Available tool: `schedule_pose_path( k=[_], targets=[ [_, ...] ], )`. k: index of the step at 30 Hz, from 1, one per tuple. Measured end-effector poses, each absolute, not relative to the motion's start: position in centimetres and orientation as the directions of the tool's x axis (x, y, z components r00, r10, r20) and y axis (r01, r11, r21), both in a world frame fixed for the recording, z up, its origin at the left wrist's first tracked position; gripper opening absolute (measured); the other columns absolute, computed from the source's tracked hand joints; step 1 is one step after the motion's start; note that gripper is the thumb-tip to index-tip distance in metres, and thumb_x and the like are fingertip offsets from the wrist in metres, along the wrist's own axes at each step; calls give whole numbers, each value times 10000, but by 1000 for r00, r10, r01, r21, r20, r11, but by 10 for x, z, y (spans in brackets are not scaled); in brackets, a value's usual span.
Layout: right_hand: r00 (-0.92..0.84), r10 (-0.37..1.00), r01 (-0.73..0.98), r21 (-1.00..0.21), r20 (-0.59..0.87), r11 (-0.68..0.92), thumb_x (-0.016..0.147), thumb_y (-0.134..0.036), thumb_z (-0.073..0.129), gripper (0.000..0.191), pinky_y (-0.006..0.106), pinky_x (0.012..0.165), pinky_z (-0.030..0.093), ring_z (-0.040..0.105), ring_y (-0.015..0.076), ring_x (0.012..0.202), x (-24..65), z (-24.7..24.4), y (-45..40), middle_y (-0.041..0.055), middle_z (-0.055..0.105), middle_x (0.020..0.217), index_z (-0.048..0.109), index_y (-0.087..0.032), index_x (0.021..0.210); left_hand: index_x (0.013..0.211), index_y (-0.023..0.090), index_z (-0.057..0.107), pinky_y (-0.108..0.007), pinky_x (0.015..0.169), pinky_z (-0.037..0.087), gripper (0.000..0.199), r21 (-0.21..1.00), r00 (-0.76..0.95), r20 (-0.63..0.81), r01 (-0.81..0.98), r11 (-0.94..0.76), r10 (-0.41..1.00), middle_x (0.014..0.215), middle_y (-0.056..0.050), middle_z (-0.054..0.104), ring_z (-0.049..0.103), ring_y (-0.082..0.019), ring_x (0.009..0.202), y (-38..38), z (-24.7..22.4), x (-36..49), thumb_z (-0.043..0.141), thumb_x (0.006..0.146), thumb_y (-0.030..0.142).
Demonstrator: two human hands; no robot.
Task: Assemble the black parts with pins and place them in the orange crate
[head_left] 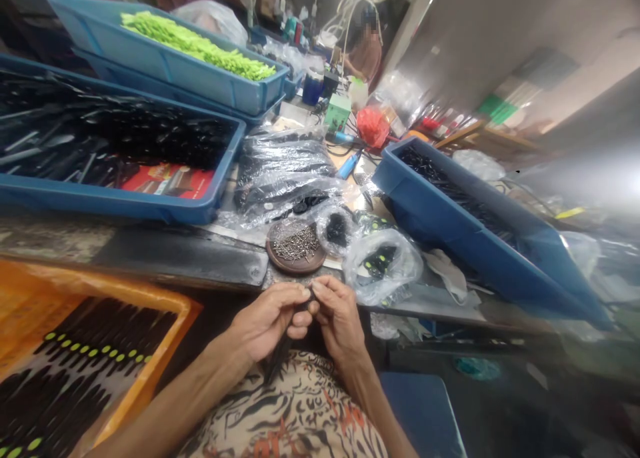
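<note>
My left hand [270,318] is closed around a long dark piece [277,363] that looks like a handle, its lower end slanting down over my lap. My right hand [341,317] meets it at the fingertips, thumb and fingers pinched at the piece's upper end. Whatever sits between those right fingertips is too small and hidden to name. Just beyond my hands stands a round brown dish [295,266] heaped with small metal pins [296,243]. Beside it are an open clear bag of black parts [336,230] and another clear bag with black-and-green parts [381,263].
An orange crate [185,318] with rows of black pieces with yellow-green dots is at my left. Blue bins of dark parts stand left [200,208] and right [450,238]; another [260,95] holds bright green pieces. A person [367,51] is in the background.
</note>
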State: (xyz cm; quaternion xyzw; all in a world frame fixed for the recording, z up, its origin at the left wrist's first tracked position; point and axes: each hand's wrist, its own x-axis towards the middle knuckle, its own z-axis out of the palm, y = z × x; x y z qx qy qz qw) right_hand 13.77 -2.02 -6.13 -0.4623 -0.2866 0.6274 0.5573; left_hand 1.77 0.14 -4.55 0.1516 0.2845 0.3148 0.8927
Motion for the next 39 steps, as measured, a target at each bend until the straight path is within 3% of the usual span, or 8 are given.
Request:
schedule_pose_path(
  k=[3, 7, 13, 22, 26, 30, 34, 39],
  targets=[
    [75, 978, -408, -901, -196, -149, 755, -285, 629, 169, 147, 383, 189, 339, 30, 410, 134, -61, -22, -37, 501, 519, 593, -122, 784, 639, 91, 521, -122, 358, 247, 85, 442, 612, -411, -515, 735, 676, 580, -18, 513, 380, -24, 388, 0, -43, 18, 574, 701, 66],
    [108, 985, -353, -931, -132, -86, 795, -303, 596, 171, 161, 403, 202, 283, 34, 431, 133, -58, -31, -38, 497, 591, 566, -152, 869, 626, 110, 484, -126, 369, 247, 132, 516, 536, -357, -570, 640, 765, 603, -15, 515, 378, -25, 409, -1, -37, 15, 594, 699, 103],
    [-62, 976, -268, -938, -209, -218, 832, -357, 559, 243, 173, 388, 186, 246, 42, 432, 131, -57, -46, -53, 389, 568, 502, -160, 702, 626, 141, 439, -132, 374, 265, 192, 615, 337, -324, -635, 468, 884, 598, 7, 506, 389, -32, 426, 0, -31, 12, 627, 658, 123],
    [-263, 929, -223, -920, -260, -321, 853, -374, 530, 255, 194, 401, 185, 240, 45, 416, 125, -58, -52, -65, 342, 511, 542, -151, 729, 671, 145, 434, -132, 391, 272, 155, 662, 222, -275, -662, 352, 935, 629, 14, 513, 381, -25, 439, -2, -36, 13, 583, 717, 147],
    [-283, 919, -116, -942, -273, -315, 812, -427, 563, 294, 189, 413, 194, 280, 44, 437, 125, -53, -52, -34, 443, 586, 579, -139, 867, 700, 151, 444, -142, 381, 273, 150, 749, 189, -231, -592, 299, 954, 650, 15, 526, 373, -30, 437, -7, -34, 12, 559, 769, 218],
    [-303, 915, 59, -963, -267, -262, 798, -438, 565, 318, 197, 434, 218, 313, 62, 464, 129, -47, -48, -23, 452, 562, 594, -123, 764, 734, 172, 426, -150, 361, 279, 180, 789, 179, -224, -544, 286, 958, 653, 23, 535, 379, -40, 423, -11, -37, 6, 556, 792, 281],
    [-282, 941, 181, -973, -188, -140, 834, -407, 516, 325, 206, 442, 236, 334, 76, 463, 139, -37, -37, -33, 430, 520, 539, -148, 640, 759, 184, 409, -128, 354, 217, 199, 732, 255, -266, -574, 367, 930, 627, 46, 504, 313, -19, 400, -14, -43, 1, 563, 798, 304],
    [-167, 986, 377, -922, 26, 88, 856, -322, 485, 263, 221, 461, 259, 343, 96, 482, 150, -15, -2, -41, 390, 529, 512, -175, 639, 766, 185, 406, -119, 372, 146, 234, 656, 332, -297, -610, 444, 895, 609, 57, 467, 277, -4, 405, -16, -47, -1, 601, 780, 314]
  ],
)
